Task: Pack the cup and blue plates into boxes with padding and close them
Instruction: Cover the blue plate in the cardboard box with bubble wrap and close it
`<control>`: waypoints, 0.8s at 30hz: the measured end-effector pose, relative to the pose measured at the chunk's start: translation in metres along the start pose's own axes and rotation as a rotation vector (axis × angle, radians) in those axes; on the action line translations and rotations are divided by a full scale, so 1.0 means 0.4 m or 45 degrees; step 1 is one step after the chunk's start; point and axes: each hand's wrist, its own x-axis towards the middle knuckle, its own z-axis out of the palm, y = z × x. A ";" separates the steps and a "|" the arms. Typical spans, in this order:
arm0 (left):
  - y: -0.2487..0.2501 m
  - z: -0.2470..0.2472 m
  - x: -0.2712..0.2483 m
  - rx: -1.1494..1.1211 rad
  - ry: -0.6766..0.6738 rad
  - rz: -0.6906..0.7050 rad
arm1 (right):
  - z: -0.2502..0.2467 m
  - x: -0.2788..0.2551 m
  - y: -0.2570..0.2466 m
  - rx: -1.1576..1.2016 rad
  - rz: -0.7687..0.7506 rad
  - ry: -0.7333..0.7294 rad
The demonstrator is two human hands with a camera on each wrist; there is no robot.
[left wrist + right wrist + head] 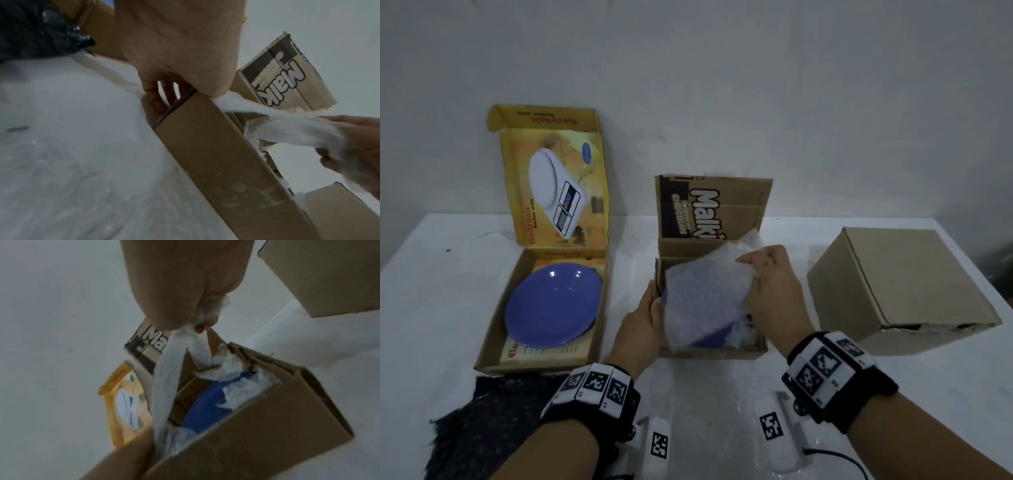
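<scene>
**packrat_99:** Laying the foam sheet [705,291] over the plate was the step in hand, I'd say. The right hand [774,291] had its fingers pinched on the sheet's far right corner, lifting it a bit above the middle box [709,353]. The left hand [643,318] was curled over the box's left wall, thumb inside and fingers outside, steadying it. A blue plate [211,404] sat in that box on crumpled bubble wrap, mostly covered already.

**boxmonkey:** How would you have done it well?

**packrat_99:** My guess: pull the sheet flat so it covers the whole rim, tuck the edges down the sides, then fold the printed lid [712,209] over. That foam is floppy and could bunch up on one side, so keeping the left grip on the wall made sense.

**boxmonkey:** And the rest of the stuff?

**packrat_99:** The other blue plate [553,305] lay uncovered in the yellow kitchen-scale box [493,329] on the left, lid standing up. A plain brown box [900,291] on the right was closed; couldn't see a cup anywhere, maybe it was in there.

**boxmonkey:** Surface?

**packrat_99:** White table [431,308], slightly scuffed, pushed against a bare pale wall [722,85]. A dark speckled cloth [493,421] lay at the near left edge. Dim lighting.
</scene>
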 end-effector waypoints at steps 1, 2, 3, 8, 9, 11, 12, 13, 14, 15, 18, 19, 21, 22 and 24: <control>-0.001 0.000 -0.001 0.007 0.006 0.013 | 0.012 -0.006 -0.010 0.012 -0.003 -0.056; 0.000 0.000 -0.004 0.016 0.009 0.019 | 0.024 -0.015 -0.020 -0.020 -0.024 -0.151; -0.002 0.001 -0.004 0.021 0.003 0.014 | 0.037 -0.026 -0.031 -0.102 -0.054 -0.254; 0.009 -0.010 0.020 -0.162 -0.020 -0.022 | 0.113 -0.040 -0.055 -0.575 -0.190 -0.581; 0.012 -0.010 0.028 -0.203 0.008 -0.026 | 0.128 -0.036 -0.059 -0.625 -0.245 -0.595; 0.013 -0.004 0.035 -0.210 0.086 -0.019 | 0.167 -0.017 -0.055 -0.680 -0.335 -0.559; 0.013 0.001 0.035 -0.183 0.122 -0.008 | 0.180 -0.002 -0.056 -0.692 -0.380 -0.577; 0.009 0.006 0.035 -0.156 0.146 0.016 | 0.191 0.016 -0.060 -0.676 -0.416 -0.626; 0.003 0.012 0.034 -0.146 0.160 0.051 | 0.200 0.034 -0.066 -0.670 -0.460 -0.662; -0.003 0.017 0.035 -0.148 0.166 0.074 | 0.206 0.051 -0.069 -0.700 -0.511 -0.726; -0.018 0.022 0.042 -0.129 0.175 0.100 | 0.211 0.090 -0.078 -0.826 -0.603 -0.795; -0.022 0.023 0.043 -0.117 0.180 0.101 | 0.214 0.099 -0.081 -0.857 -0.606 -0.806; -0.028 0.026 0.045 -0.123 0.179 0.113 | 0.228 0.112 -0.081 -0.881 -0.586 -0.800; -0.030 0.029 0.047 -0.137 0.175 0.114 | 0.234 0.116 -0.081 -0.854 -0.573 -0.769; -0.031 0.031 0.051 -0.164 0.166 0.087 | 0.252 0.128 -0.073 -0.796 -0.536 -0.754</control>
